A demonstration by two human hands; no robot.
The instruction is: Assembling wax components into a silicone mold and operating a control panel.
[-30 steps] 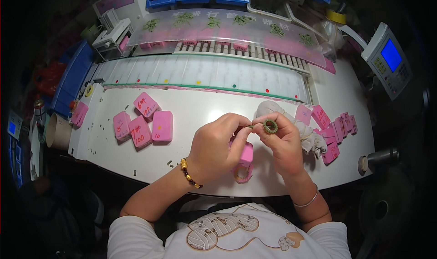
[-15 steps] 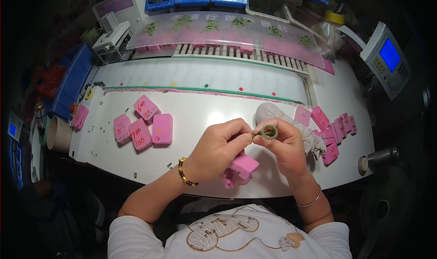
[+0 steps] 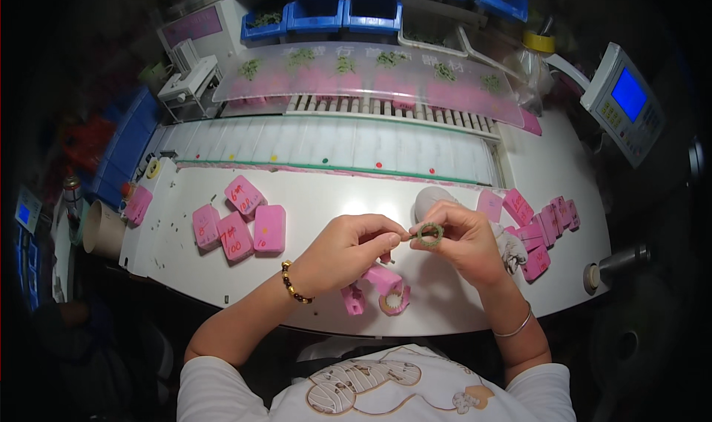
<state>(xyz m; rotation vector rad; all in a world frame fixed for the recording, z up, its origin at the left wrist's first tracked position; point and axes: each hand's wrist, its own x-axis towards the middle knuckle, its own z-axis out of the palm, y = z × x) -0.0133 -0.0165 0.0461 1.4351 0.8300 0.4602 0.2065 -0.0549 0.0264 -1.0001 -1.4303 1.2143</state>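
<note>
A green toothed ring (image 3: 429, 234), like a wax ring model, is held up between my two hands. My right hand (image 3: 469, 245) has thumb and fingers closed round it. My left hand (image 3: 348, 251) pinches the short stem at its left side. Just below my left hand, a cut pink rubber mould (image 3: 382, 278) is spread apart over the white table (image 3: 282, 292); one part shows a round, toothed opening. I cannot make out whether the lower fingers of my left hand touch it. Behind my right hand lies a white rounded bundle (image 3: 432, 198), with crumpled whitish cloth (image 3: 512, 250) beside it.
Several pink blocks with red marks (image 3: 236, 236) stand at left, more pink blocks (image 3: 535, 235) at right. Behind are a green-edged strip (image 3: 297, 144), rollers (image 3: 415, 110) and a translucent sheet (image 3: 282, 70) with green clusters. Blue bins (image 3: 371, 14) line the back; a keypad display (image 3: 623, 103) stands right.
The pink mould has dropped from a bunched piece under my left hand to an opened shape nearer the table edge. The ring has turned a little. The whole view has shifted slightly.
</note>
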